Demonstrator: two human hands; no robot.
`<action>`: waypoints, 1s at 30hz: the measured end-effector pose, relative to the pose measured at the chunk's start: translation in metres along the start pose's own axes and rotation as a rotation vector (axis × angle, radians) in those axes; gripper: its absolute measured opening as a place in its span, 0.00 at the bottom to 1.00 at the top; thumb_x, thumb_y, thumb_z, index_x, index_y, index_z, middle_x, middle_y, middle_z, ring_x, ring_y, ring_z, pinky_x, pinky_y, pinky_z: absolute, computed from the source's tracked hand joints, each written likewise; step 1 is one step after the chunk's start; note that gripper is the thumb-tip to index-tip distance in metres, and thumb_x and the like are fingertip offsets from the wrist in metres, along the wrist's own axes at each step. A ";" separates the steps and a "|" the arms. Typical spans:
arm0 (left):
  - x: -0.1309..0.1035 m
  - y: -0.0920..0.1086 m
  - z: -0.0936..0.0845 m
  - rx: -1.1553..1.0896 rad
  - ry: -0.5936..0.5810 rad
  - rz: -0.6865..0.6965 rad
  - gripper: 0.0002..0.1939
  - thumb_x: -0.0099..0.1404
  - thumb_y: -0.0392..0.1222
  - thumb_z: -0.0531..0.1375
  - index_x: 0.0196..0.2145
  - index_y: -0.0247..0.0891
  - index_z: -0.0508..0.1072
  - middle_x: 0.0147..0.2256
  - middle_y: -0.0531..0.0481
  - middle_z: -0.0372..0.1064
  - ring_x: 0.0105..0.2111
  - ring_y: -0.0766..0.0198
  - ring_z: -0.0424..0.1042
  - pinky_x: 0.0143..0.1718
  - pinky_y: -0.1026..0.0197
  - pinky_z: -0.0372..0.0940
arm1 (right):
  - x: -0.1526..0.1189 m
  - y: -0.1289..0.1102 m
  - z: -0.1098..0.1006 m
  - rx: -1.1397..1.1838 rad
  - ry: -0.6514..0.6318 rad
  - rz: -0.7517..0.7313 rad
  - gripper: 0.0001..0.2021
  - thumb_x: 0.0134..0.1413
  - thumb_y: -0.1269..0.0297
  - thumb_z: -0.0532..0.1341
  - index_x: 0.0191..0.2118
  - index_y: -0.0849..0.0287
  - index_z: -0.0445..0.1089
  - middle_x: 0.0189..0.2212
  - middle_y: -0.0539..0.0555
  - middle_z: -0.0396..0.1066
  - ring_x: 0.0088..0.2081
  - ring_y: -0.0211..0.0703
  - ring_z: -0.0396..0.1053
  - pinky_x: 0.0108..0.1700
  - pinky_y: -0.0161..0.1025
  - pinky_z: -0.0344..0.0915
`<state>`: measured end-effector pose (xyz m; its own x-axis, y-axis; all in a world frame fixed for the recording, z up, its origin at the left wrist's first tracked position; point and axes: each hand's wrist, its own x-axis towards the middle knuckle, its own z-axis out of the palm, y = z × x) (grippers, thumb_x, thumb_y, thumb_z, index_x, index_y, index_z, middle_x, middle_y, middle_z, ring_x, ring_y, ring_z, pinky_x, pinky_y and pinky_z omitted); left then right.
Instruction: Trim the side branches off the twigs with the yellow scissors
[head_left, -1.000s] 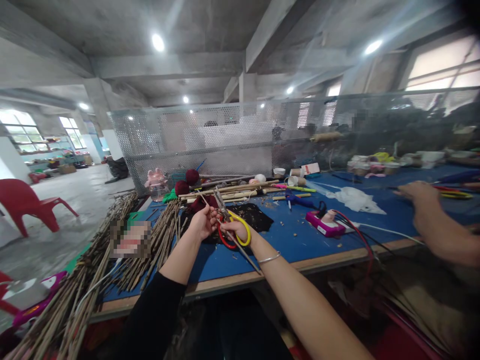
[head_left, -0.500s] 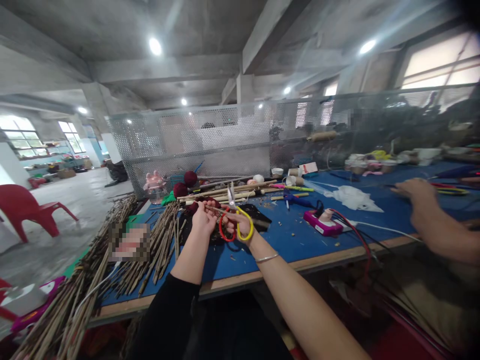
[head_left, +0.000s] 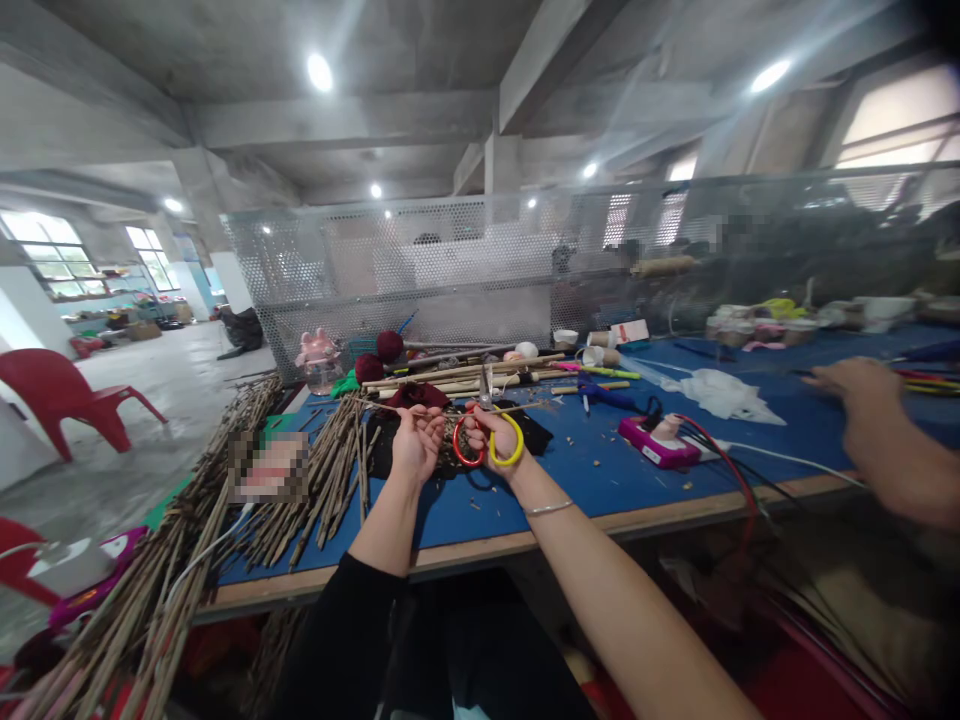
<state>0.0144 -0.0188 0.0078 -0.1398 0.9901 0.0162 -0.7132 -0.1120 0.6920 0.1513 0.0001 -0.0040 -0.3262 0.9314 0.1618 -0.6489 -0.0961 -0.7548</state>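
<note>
My left hand [head_left: 417,443] has its fingers curled around a thin stick [head_left: 386,407] that runs roughly level across both hands. In my right hand [head_left: 491,440] are scissors [head_left: 506,448] with one red and one yellow handle loop, their blades pointing up and away. The stick's other end passes by the right fingers. Under the hands lies a black cloth [head_left: 538,435] with small plant scraps, and a dark red cloth [head_left: 418,395] is just behind. A silver bangle [head_left: 550,508] circles the right wrist.
Many dry sticks [head_left: 322,480] are piled left on the blue table [head_left: 577,490]. Right of centre sit a magenta power strip [head_left: 654,445] and a white plastic bag [head_left: 731,395]. Another person's hand [head_left: 855,385] works at far right. A mesh screen [head_left: 480,270] stands behind.
The view has shifted slightly left. The thin stick now lies more level across my hands, and my hands have drawn a little apart. The scissors stay in my right hand.
</note>
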 end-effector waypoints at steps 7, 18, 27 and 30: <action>0.001 0.003 -0.005 -0.084 -0.074 -0.015 0.20 0.66 0.52 0.43 0.22 0.37 0.57 0.21 0.54 0.58 0.18 0.73 0.58 0.22 0.70 0.58 | -0.002 0.004 0.003 -0.057 -0.024 0.003 0.13 0.43 0.60 0.64 0.34 0.57 0.62 0.18 0.44 0.57 0.16 0.28 0.49 0.14 0.26 0.47; -0.016 -0.007 0.003 0.195 -0.279 -0.169 0.23 0.62 0.55 0.50 0.17 0.38 0.51 0.14 0.56 0.52 0.13 0.72 0.52 0.16 0.68 0.50 | 0.000 -0.002 -0.002 -0.086 -0.019 -0.054 0.12 0.43 0.60 0.64 0.33 0.57 0.62 0.18 0.43 0.54 0.15 0.26 0.48 0.14 0.24 0.47; -0.017 -0.018 0.003 0.252 -0.257 -0.135 0.23 0.58 0.59 0.53 0.19 0.37 0.55 0.16 0.55 0.57 0.15 0.72 0.56 0.18 0.68 0.51 | 0.004 0.008 -0.003 -0.247 0.141 -0.140 0.17 0.38 0.56 0.66 0.30 0.59 0.61 0.14 0.42 0.57 0.13 0.27 0.52 0.13 0.26 0.50; -0.017 -0.020 0.002 0.327 -0.254 -0.129 0.23 0.56 0.59 0.54 0.19 0.37 0.57 0.17 0.53 0.61 0.17 0.70 0.60 0.20 0.67 0.54 | 0.006 0.011 -0.003 -0.299 0.210 -0.195 0.18 0.35 0.57 0.66 0.32 0.59 0.62 0.15 0.43 0.61 0.14 0.30 0.57 0.14 0.28 0.53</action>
<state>0.0324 -0.0332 -0.0053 0.1389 0.9883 0.0632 -0.4526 0.0065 0.8917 0.1447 0.0054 -0.0135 -0.0492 0.9764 0.2102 -0.4465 0.1668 -0.8791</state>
